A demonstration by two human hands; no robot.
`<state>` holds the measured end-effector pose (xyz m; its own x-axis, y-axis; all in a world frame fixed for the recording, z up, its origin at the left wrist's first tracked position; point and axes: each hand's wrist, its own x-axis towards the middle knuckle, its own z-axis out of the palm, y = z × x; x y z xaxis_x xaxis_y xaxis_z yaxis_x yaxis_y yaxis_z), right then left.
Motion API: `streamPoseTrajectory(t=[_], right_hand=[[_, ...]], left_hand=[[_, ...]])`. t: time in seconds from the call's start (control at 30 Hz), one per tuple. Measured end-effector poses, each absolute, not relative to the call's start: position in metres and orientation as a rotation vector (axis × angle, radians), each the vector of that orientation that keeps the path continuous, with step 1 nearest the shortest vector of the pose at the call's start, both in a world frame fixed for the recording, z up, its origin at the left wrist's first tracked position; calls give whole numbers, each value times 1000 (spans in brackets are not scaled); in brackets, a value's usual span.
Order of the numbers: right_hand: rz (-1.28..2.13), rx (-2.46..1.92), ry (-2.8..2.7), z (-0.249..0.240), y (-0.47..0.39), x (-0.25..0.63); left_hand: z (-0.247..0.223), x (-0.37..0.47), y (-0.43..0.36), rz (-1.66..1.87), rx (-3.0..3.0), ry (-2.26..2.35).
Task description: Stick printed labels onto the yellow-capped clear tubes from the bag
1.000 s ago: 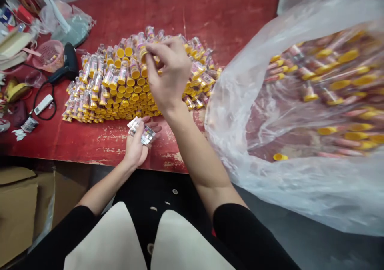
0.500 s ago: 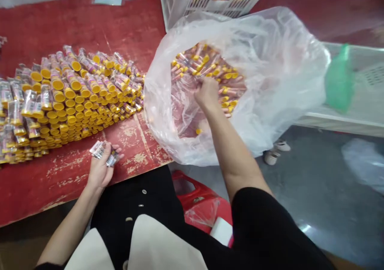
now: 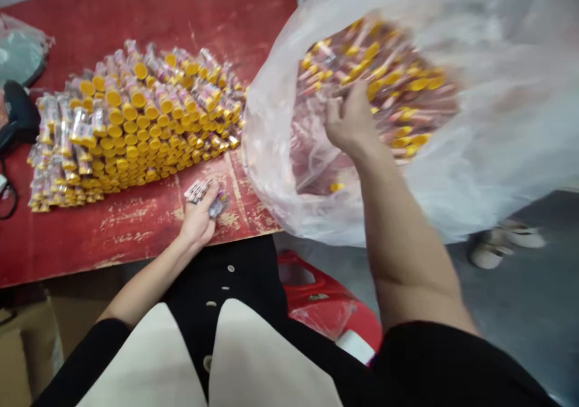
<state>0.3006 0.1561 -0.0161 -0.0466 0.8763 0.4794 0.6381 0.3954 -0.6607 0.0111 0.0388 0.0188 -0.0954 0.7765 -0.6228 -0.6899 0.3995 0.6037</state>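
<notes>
My left hand [image 3: 199, 217] is closed on a small bundle of printed plastic sleeves [image 3: 198, 191], just above the front edge of the red table. Inside the mouth of a large translucent plastic bag [image 3: 271, 172], my right hand [image 3: 350, 117] has its fingers curled at the near side of many loose yellow-capped tubes [image 3: 407, 111]. Blur hides what those fingers grip. Left of the bag lies a big stacked pile of yellow-ended tubes [image 3: 136, 123] in clear printed wrapping, most with their round ends facing me.
The worn red table [image 3: 126, 220] runs along the front. At its left are a dark device with a cable [image 3: 20, 114] and a bagged greenish item [image 3: 20, 51]. Below stands a red stool [image 3: 316, 286], with cardboard [image 3: 36, 353] at lower left and a pair of shoes [image 3: 502, 244] on the floor.
The view has shifted, bringing the bag closer and the table's left end into sight. My right hand stays in the bag, its fingers now more visible. My left hand still holds the sleeves.
</notes>
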Motion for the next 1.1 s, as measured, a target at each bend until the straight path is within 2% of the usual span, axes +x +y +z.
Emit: streamPoseTrajectory(t=[0.13, 0.27, 0.4, 0.53, 0.77, 0.97, 1.1], right_hand=[[652, -1268, -1712, -13, 62, 192], [966, -1240, -1115, -24, 14, 116], [1039, -1231, -858, -24, 15, 94], [1117, -1210, -920, -16, 10, 101], [659, -1294, -1550, -4, -18, 139], [308, -1205, -1682, 6, -21, 141], [231, -1222, -1649, 12, -26, 141]], left_hand=[[15, 21, 36, 1303, 116, 1015], [10, 19, 26, 1418, 219, 1019], [6, 15, 21, 1501, 262, 1088], [9, 12, 24, 1485, 164, 1096], [22, 0, 29, 1304, 31, 1094], [17, 1, 24, 1285, 105, 1016], [18, 0, 19, 1281, 233, 1028]])
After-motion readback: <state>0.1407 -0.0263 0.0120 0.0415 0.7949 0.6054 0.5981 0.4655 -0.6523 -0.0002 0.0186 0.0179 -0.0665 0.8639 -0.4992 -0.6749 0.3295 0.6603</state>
